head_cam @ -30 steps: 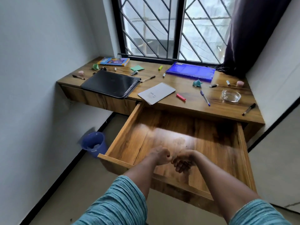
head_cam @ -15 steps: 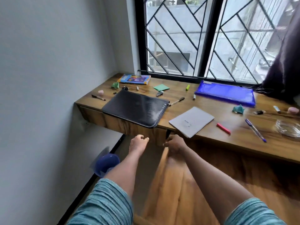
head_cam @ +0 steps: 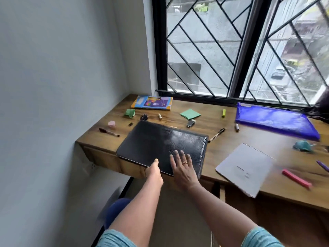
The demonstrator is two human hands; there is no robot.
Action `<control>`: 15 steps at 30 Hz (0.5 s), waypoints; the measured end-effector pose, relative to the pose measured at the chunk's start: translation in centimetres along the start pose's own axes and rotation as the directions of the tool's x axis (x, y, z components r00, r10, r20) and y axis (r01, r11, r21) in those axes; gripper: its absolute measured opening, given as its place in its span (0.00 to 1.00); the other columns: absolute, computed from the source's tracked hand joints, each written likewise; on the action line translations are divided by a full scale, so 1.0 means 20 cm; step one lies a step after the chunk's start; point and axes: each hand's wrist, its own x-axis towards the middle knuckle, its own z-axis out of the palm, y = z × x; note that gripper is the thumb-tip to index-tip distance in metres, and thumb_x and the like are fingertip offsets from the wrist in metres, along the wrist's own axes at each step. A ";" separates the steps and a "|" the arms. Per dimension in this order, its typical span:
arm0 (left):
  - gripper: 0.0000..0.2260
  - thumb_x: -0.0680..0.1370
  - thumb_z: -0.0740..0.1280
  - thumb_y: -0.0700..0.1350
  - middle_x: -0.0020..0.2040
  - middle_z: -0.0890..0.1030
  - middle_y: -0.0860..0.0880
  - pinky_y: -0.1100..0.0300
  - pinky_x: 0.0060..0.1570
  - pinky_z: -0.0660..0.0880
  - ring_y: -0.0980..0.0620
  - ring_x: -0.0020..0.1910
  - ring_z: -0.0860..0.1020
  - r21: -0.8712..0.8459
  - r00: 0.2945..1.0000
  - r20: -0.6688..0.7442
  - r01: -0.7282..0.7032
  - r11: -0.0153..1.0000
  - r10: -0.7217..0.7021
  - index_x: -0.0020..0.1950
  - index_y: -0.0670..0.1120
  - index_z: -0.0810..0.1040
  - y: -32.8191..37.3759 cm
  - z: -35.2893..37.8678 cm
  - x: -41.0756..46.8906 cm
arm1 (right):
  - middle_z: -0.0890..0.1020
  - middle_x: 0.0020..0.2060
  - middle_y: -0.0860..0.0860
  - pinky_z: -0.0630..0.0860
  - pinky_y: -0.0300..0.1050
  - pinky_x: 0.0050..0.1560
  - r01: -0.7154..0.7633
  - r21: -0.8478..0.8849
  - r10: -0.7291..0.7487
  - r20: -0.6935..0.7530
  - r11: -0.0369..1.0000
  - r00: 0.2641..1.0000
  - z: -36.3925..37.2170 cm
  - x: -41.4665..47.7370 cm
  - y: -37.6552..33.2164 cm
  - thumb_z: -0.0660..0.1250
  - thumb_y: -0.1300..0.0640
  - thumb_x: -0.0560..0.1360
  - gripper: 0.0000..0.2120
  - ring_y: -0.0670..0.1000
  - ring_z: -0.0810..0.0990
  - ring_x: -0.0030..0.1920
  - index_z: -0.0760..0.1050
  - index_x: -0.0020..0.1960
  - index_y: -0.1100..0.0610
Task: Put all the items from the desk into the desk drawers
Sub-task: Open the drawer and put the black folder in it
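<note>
Nothing looks stowed yet: every item lies on the worktop (head_cam: 222,139). The right hand (head_cam: 181,169) rests flat and released on the black folder (head_cam: 160,145); the left hand (head_cam: 154,171) pinches its near edge.

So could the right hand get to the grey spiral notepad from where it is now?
Probably yes. The right hand lies flat on the black folder, and the notepad sits just to its right on the desk with nothing between them.

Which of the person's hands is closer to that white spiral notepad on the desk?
Right. The right hand lies flat on the black folder, just left of the white notepad. The left hand grips the folder's front edge, farther left.
</note>
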 end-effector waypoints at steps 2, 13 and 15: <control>0.21 0.77 0.68 0.42 0.68 0.73 0.38 0.51 0.64 0.69 0.42 0.66 0.72 -0.003 0.999 -0.052 0.010 1.000 -0.010 0.65 0.32 0.72 0.01 0.00 0.02 | 0.79 0.59 0.64 0.72 0.69 0.55 0.012 -0.028 -0.009 0.104 1.000 0.994 -0.01 0.04 -0.04 0.43 0.54 0.67 0.33 0.67 0.79 0.57 0.79 0.59 0.62; 0.14 0.76 0.66 0.35 0.60 0.78 0.35 0.53 0.58 0.73 0.41 0.58 0.78 -0.030 0.989 -0.071 -0.132 0.991 0.130 0.59 0.29 0.74 0.00 -0.03 -0.05 | 0.83 0.41 0.67 0.80 0.61 0.35 0.003 -0.025 -0.003 -0.010 1.000 1.000 -0.02 0.04 -0.14 0.53 0.61 0.69 0.21 0.66 0.84 0.41 0.83 0.50 0.61; 0.14 0.76 0.67 0.35 0.59 0.78 0.39 0.54 0.57 0.73 0.43 0.56 0.78 -0.035 0.977 -0.085 -0.198 0.980 0.194 0.59 0.30 0.74 0.02 -0.02 -0.12 | 0.84 0.41 0.67 0.80 0.61 0.34 0.003 -0.056 -0.005 -0.029 0.998 1.000 -0.07 0.02 -0.11 0.52 0.61 0.69 0.22 0.66 0.84 0.40 0.83 0.49 0.62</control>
